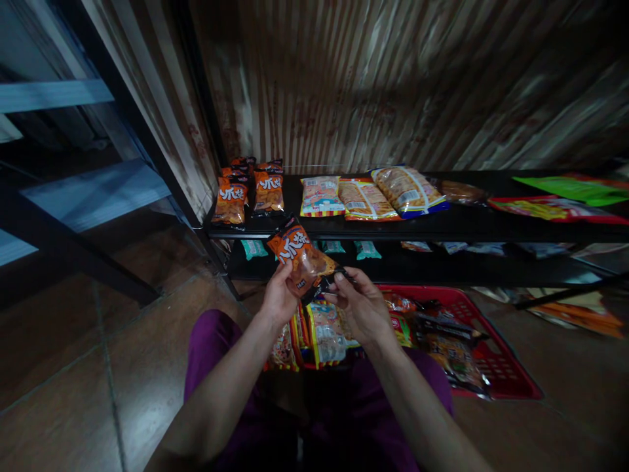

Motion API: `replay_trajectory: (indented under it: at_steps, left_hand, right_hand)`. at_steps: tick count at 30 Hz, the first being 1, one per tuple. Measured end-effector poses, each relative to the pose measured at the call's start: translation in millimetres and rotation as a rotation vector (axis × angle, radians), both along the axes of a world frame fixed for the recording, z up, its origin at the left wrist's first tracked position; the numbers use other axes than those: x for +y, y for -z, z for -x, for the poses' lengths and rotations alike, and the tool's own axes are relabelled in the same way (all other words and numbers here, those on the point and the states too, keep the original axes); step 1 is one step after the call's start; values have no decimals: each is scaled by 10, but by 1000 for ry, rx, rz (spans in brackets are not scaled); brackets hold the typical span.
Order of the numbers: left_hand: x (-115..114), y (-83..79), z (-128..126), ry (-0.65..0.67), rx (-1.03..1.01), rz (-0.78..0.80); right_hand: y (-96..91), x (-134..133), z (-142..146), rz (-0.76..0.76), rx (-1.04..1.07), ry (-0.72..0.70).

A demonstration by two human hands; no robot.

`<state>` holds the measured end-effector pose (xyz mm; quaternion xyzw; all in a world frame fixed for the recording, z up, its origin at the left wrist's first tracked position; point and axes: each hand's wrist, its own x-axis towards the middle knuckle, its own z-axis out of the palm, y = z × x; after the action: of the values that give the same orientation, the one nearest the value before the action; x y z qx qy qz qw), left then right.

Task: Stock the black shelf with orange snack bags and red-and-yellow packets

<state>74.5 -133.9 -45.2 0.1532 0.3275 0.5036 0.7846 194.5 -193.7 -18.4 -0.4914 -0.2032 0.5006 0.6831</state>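
1. Above the red plastic basket (496,367), just on the near side of the low black shelf (457,213), the seated or squatting person holds an orange-and-black snack bag (307,262), tilted with its far end to the left.
2. The left hand (280,292) grips the bag's left edge, thumb on the printed front; I can't see the fingers behind.
3. The right hand (366,301) pinches the black sealed end at the near right, thumb against fingertips, a narrow hold.
4. From where I stand, the bag looks light and puffed, its glossy film probably a little slippery, its contents likely crisp enough to break under a squeeze.
5. I'd judge the flat sealed ends the best place to take hold, with only light support under the belly.
6. Matching orange bags (230,200) stand at the shelf's left end; right of them lies a pale packet with a barcode (322,195).
7. More packets (328,334) fill the basket between the purple-clad knees (211,341).
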Motion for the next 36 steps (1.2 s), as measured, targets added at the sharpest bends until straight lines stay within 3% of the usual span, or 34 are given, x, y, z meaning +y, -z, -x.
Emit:
replay_trajectory:
  at_steps: [2,6,7,9,15,23,27,36]
  left_hand:
    - [6,12,17,-37,139,-21]
    - [92,-21,121,-373,553,-290]
    - [138,-49,152,-410,611,-387]
    - [254,-121,199,-359,658,-498]
    - [615,-269,209,-124,566,-441]
    - [740,-179,292,23,442,-451]
    - [724,-135,248,-65,405,-450]
    - [650,-161,52,-207,330,-344]
  right_hand:
    - [4,-14,-30,7,19,31]
    - [24,-64,-103,6,3,49]
    - [33,-82,-118,4,-15,44]
    - [57,-120,-137,3,-56,25]
    - [170,-206,-128,-13,-190,-40]
    - [292,-277,-143,-20,-274,-111]
    - [348,-284,-166,-33,-305,-100]
    - [393,-243,-189,-113,-242,138]
